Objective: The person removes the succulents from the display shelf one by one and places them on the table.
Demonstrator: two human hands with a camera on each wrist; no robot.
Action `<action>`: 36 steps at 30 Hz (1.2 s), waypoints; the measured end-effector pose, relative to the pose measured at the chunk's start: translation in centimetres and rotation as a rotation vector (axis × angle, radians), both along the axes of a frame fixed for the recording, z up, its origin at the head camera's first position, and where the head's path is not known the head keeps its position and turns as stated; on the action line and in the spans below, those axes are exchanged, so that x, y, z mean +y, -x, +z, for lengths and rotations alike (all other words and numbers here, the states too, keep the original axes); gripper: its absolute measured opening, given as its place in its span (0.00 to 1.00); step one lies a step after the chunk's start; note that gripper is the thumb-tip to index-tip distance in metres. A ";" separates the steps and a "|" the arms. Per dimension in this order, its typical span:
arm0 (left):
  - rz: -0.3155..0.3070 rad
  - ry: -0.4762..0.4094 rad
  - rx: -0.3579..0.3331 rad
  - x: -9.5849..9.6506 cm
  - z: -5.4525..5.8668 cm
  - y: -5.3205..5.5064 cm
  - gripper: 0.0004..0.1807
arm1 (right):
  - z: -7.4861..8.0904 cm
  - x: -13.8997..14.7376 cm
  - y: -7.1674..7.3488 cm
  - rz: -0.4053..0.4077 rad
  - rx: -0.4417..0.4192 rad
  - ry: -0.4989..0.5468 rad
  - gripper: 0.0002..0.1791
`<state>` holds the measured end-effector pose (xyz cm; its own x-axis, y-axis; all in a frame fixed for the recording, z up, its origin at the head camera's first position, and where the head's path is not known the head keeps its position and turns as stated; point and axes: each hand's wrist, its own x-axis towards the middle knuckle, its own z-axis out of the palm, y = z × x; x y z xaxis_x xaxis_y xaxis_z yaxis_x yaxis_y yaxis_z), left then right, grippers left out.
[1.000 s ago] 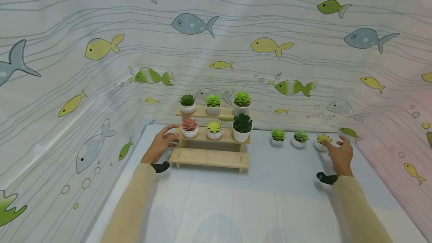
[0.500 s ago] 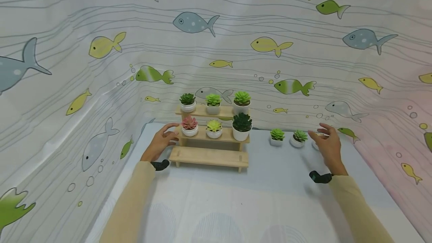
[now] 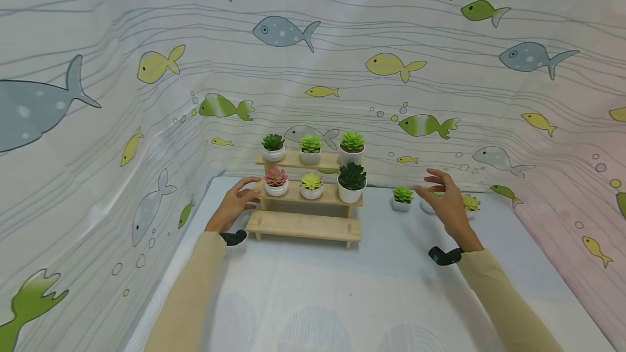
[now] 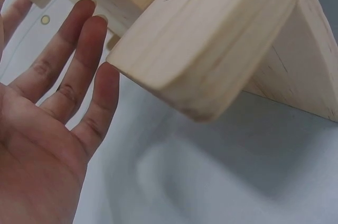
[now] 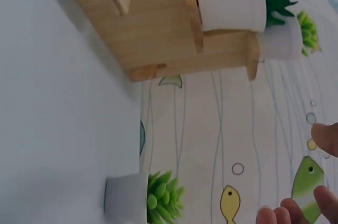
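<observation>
Shifted leftward, the spread, empty right hand point(image 3: 449, 205) is hovering near the square-potted succulent point(image 3: 402, 198), probably light, stiff and best gripped round its pot point(image 3: 401, 206), standing beside the wooden shelf point(image 3: 303, 225), at whose other end the left hand point(image 3: 232, 206) is lying loosely spread.

The person's right grip point(image 3: 447, 205) has moved left along the row, away from the yellow succulent point(image 3: 471, 204) at the right end, whose leaves, hidden half a second ago, show again; it now partly covers the middle potted succulent point(image 3: 427, 206) instead.
</observation>
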<state>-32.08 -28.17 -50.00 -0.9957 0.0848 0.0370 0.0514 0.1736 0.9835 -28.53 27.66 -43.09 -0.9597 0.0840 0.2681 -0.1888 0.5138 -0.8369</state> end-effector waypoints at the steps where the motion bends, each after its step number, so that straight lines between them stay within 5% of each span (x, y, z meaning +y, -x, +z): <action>1: -0.004 -0.006 -0.007 0.0 0.1 0.0 0.30 | 0.1 -0.4 0.0 0.020 0.001 0.005 0.42; 18: 0.021 -0.002 -0.006 0.1 0.2 0.0 0.28 | -0.3 -7.7 0.3 0.334 -0.054 -0.026 0.44; 28: 0.014 -0.016 -0.011 0.2 0.1 0.0 0.29 | -0.6 -10.1 0.8 0.384 -0.044 0.028 0.47; 36: -0.001 -0.051 -0.034 0.0 0.0 0.2 0.29 | -0.9 -11.4 1.2 0.323 -0.052 0.011 0.51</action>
<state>-32.32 -28.14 -50.02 -0.9964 0.0848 0.0077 0.0181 0.1231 0.9922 -29.76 16.28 -44.00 -0.9496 -0.2248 0.2186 -0.2974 0.4250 -0.8549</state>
